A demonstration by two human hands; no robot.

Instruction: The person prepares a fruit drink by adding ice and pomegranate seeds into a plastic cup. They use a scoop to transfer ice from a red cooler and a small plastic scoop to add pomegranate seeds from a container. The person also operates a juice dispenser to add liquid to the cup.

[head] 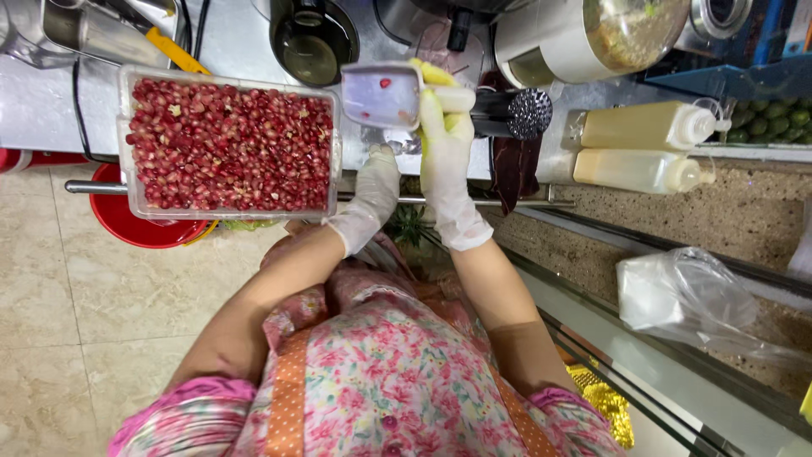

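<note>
A clear rectangular tub [126, 127] full of red pomegranate seeds stands on the steel counter at the left. My right hand [446, 169], in a white glove, grips the handle of a white scoop [381, 95] held just right of the tub; the scoop holds a seed or two. My left hand [372, 193], also gloved, reaches to the counter edge beside the tub's right side, below the scoop. Its fingertips meet something small and shiny that I cannot make out.
A black jar [313, 38] and a white juicer machine [584, 34] stand behind the scoop. Two pale squeeze bottles [643, 148] lie at the right, with green limes [774, 118] beyond. A clear plastic bag [685, 296] lies on the stone ledge. A red bucket [127, 224] sits on the floor.
</note>
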